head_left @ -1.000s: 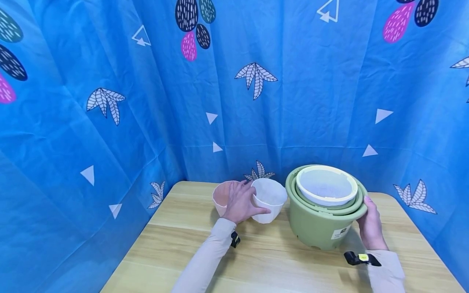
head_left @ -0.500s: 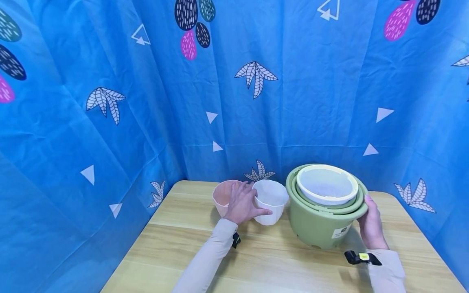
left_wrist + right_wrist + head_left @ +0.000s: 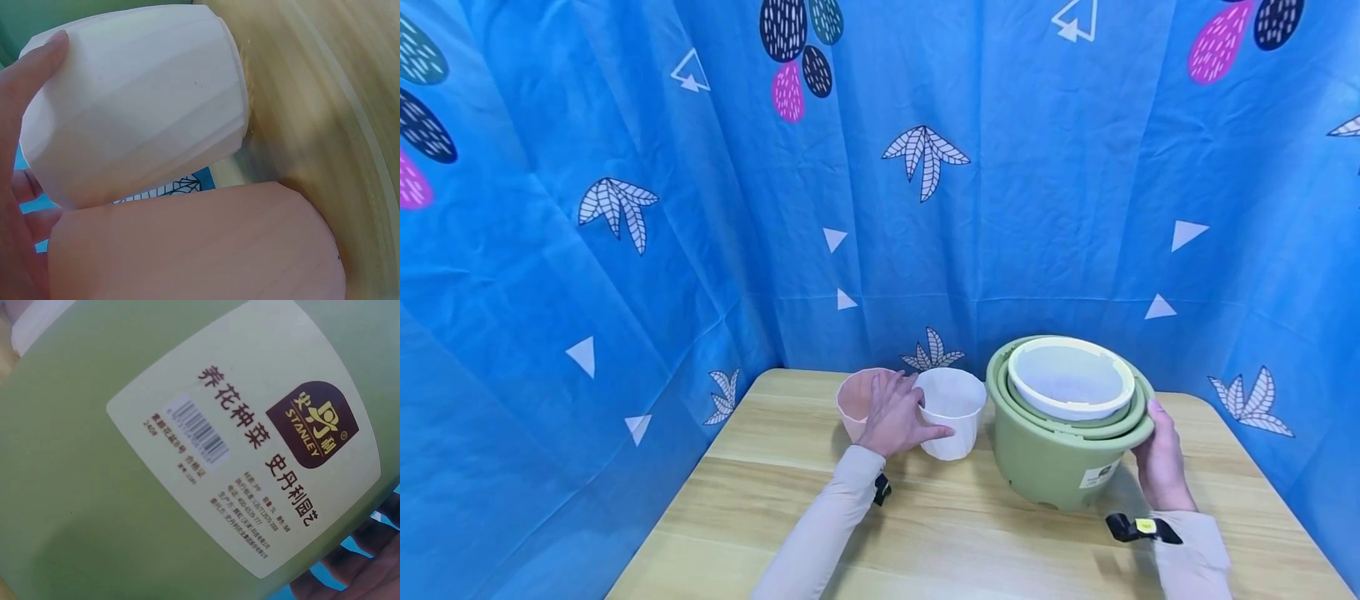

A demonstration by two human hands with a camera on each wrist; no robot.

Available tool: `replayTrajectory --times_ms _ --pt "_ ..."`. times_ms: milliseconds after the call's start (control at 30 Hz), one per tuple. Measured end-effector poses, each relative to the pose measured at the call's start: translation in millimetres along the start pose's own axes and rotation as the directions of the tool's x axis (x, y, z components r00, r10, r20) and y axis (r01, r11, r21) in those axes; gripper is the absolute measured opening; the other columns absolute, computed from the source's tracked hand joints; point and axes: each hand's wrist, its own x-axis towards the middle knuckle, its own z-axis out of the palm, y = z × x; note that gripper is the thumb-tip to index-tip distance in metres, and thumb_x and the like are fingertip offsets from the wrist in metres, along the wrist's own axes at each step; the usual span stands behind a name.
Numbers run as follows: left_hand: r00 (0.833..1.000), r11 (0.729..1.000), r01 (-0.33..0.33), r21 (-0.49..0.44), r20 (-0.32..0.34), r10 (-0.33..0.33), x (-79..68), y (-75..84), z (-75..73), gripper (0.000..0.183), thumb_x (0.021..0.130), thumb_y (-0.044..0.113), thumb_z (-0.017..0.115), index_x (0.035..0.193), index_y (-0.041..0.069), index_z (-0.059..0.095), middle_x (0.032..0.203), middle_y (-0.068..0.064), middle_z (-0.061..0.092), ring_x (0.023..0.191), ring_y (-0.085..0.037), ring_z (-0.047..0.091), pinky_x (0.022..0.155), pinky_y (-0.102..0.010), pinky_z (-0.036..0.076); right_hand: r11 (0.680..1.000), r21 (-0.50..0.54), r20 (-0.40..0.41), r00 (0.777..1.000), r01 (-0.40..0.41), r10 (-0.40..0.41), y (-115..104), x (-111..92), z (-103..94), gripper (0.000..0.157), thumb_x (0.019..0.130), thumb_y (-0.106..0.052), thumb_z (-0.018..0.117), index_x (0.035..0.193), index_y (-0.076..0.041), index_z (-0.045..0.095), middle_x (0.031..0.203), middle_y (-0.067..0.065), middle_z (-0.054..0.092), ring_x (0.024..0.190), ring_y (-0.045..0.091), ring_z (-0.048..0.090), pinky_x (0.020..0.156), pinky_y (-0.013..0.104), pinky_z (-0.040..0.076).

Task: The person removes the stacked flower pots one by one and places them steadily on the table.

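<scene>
Still holding green pot (image 3: pixel 1037 467) at its side with right hand (image 3: pixel 1162 467); farther back, pinching white pot (image 3: pixel 962 429) with left hand (image 3: pixel 895 421), between green pot and pink pot (image 3: pixel 854 402) — nudged slightly toward pink since half a second ago, so probably adjusting, not carrying.

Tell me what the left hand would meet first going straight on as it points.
Past the white pot that the left hand holds, probably the blue curtain; depth is unclear.
</scene>
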Motion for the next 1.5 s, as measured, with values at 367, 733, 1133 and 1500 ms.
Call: replayTrajectory --times_ms 367,733,1133,1500 --pt "1.0 1.0 -0.019 0.014 0.005 0.019 -1.9 2.1 -2.2 0.065 0.066 0.085 0.075 0.078 0.021 0.065 0.125 0.002 0.068 0.13 -0.027 0.055 0.117 -0.066 0.029 1.0 0.017 -0.011 1.0 0.001 -0.001 0 -1 -1.5 0.048 0.113 -0.04 0.025 0.145 -0.02 0.054 0.115 -0.022 0.068 0.105 -0.005 0.06 0.087 0.016 0.045" --pt "0.999 0.999 -0.032 0.01 -0.018 0.033 -5.5 -1.2 -0.9 0.065 0.064 0.085 0.076 0.076 0.021 0.064 0.119 0.005 0.068 0.123 -0.024 0.057 0.114 -0.064 0.03 1.0 0.019 0.002 1.0 -0.006 0.006 2 0 -0.8 0.047 0.113 -0.041 0.025 0.145 -0.026 0.054 0.123 -0.021 0.066 0.112 -0.006 0.058 0.09 0.015 0.044" --pt "0.996 0.994 -0.053 -0.091 -0.07 0.047 -9.4 -2.3 -1.6 0.071 0.07 0.085 0.071 0.103 0.023 0.061 0.12 0.002 0.068 0.122 -0.021 0.058 0.107 -0.061 0.031 1.0 0.027 0.008 1.0 0.007 -0.008 1 0 -0.5 0.046 0.113 -0.041 0.025 0.143 -0.023 0.055 0.117 -0.022 0.067 0.11 -0.006 0.059 0.089 0.014 0.046" --pt "0.998 0.918 0.052 -0.392 -0.006 -0.06 -4.6 10.6 -14.6 0.071 0.087 0.074 0.065 0.132 0.021 0.057 0.144 0.001 0.061 0.141 -0.019 0.051 0.126 -0.061 0.023 1.0 0.018 0.008 1.0 0.009 -0.009 1 1 -0.9 0.048 0.113 -0.041 0.025 0.147 -0.02 0.051 0.12 -0.022 0.066 0.111 -0.007 0.058 0.09 0.014 0.046"
